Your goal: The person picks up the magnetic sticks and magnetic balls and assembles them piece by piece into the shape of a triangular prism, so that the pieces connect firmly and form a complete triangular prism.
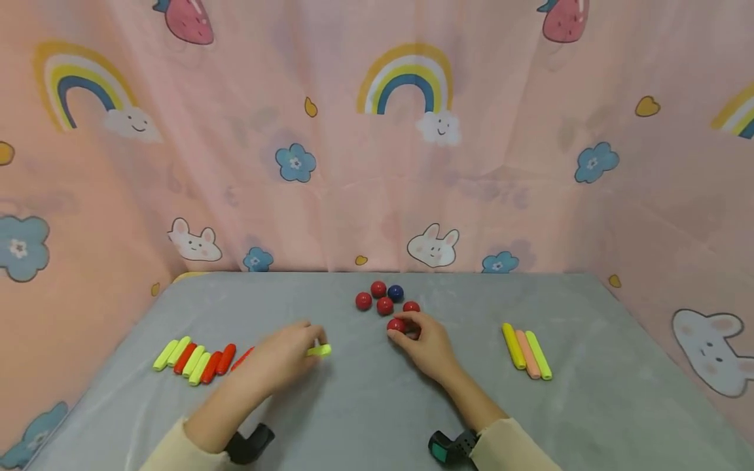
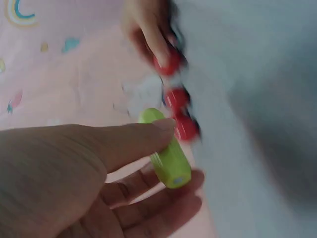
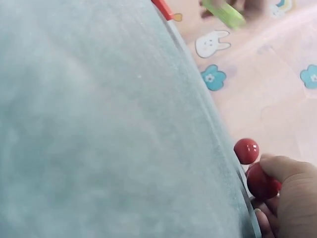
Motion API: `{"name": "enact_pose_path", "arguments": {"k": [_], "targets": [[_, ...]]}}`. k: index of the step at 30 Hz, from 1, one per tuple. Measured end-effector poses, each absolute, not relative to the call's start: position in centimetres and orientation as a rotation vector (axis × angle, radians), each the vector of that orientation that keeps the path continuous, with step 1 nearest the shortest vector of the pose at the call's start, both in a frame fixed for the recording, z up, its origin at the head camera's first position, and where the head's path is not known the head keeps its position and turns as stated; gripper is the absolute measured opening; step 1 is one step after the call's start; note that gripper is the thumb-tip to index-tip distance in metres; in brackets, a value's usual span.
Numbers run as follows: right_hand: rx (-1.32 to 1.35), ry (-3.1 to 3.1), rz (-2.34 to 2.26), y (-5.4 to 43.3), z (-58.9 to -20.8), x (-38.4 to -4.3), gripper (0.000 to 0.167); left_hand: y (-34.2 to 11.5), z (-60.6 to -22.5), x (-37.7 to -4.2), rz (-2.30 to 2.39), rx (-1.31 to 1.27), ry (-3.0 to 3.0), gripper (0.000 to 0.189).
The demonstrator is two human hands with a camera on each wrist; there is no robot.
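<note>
Between thumb and fingers, my left hand (image 1: 283, 358) pinches a short yellow-green stick (image 2: 171, 166), rounded and ribbed, held above the grey table. Beside that wrist a red stick (image 1: 243, 358) pokes out, partly covered by the hand. My right hand (image 1: 432, 350) grips a glossy red ball (image 1: 396, 325) with thumb and fingertips near the table's middle. Just beyond it lies another red ball (image 1: 411, 307), its lower part hidden by the fingers. A dark blue ball (image 1: 396, 292) and more red balls (image 1: 385, 305) sit in a loose cluster behind.
To the left, red and yellow-green sticks (image 1: 197, 365) lie side by side in a slanted row. On the right, a yellow stick (image 1: 514, 345), a peach stick (image 1: 527, 354) and a green stick (image 1: 538, 355) lie together. A pink patterned curtain (image 1: 353, 209) hangs along the table's (image 1: 365, 418) back edge.
</note>
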State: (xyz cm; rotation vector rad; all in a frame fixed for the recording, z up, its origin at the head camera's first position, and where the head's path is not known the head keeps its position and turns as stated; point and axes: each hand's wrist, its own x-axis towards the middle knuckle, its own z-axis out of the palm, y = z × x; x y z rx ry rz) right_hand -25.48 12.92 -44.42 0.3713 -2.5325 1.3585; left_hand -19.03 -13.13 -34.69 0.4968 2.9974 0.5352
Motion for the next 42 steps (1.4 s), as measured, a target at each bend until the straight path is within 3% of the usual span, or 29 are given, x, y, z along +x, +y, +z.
{"name": "enact_pose_path", "arguments": {"k": [9, 21, 42], "targets": [[0.242, -2.511, 1.502, 13.4, -44.9, -25.8, 0.032, -6.3, -37.0, -24.4, 1.110, 0.547, 2.735, 0.014], [0.167, -2.360, 1.851, 14.4, -43.2, -26.6, 0.037, -4.8, -43.0, -27.1, 1.789, 0.455, 2.490, 0.028], [0.195, -2.350, 1.966, 14.5, -43.8, -25.6, 0.033, -5.2, -44.4, -26.7, 1.733, 0.569, 2.587, 0.024]]}}
